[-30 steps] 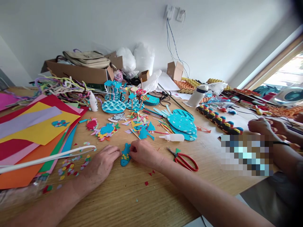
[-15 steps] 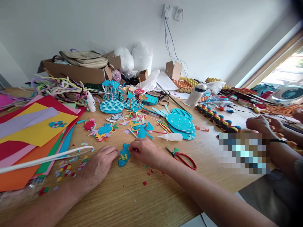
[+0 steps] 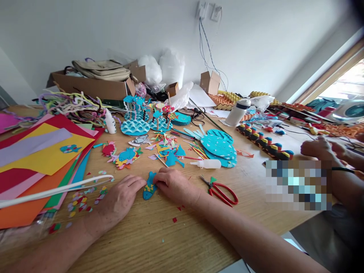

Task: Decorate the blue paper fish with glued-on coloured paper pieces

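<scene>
A blue paper fish (image 3: 148,190) with yellow and green triangles across its middle lies on the wooden table between my two hands. My left hand (image 3: 125,195) has its fingers together, with the tips at the fish's left edge. On the other side, my right hand (image 3: 176,186) is closed, its fingertips on the fish's right edge near the tail. Whether the right fingers pinch anything small is hidden. Red-handled scissors (image 3: 223,192) lie to the right of my right hand, and a white glue bottle (image 3: 209,163) lies beyond it.
Coloured paper sheets (image 3: 65,151) and a white hoop (image 3: 57,190) are at the left. Small paper dots (image 3: 81,201) lie near my left forearm. Blue wave-shaped pieces (image 3: 135,127) stand farther back. Another person's hands (image 3: 318,148) are at the right, beside a painted carton strip (image 3: 264,142).
My right hand has moved slightly left along the fish's edge, and my left fingertips have come closer to the fish. The camera view has shifted slightly.
</scene>
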A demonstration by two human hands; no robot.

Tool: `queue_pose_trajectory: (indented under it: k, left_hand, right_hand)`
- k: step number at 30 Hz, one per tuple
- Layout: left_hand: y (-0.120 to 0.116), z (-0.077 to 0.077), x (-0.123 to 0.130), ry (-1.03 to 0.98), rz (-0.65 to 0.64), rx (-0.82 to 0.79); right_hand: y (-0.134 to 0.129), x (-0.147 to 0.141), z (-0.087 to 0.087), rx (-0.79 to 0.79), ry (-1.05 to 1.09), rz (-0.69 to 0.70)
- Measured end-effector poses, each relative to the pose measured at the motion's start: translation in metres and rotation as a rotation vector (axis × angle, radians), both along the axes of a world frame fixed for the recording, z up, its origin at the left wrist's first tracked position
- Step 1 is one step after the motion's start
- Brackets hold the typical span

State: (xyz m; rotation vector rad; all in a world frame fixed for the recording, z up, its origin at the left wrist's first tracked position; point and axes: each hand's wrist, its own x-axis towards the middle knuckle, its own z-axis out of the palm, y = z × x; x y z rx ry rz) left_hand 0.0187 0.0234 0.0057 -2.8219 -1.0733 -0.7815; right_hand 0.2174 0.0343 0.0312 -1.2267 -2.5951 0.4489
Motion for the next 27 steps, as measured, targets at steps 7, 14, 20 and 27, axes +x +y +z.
queue_pose_trajectory:
  k: [7,14,20,27]
  left_hand:
    - [-0.002,0.002,0.000,0.052,-0.022,-0.072]
    - [-0.002,0.005,0.002,0.100,-0.005,-0.142]
    - [-0.002,0.004,0.001,0.099,-0.003,-0.140]
    - [-0.002,0.003,0.002,0.090,-0.015,-0.112]
  right_hand:
    - [0.006,-0.005,0.006,-0.077,-0.068,-0.050]
    - [0.013,-0.009,0.013,-0.215,-0.054,-0.079]
    - [0.015,-0.014,0.013,-0.219,-0.156,-0.112]
    - [0.025,0.001,0.016,-0.327,0.024,-0.141]
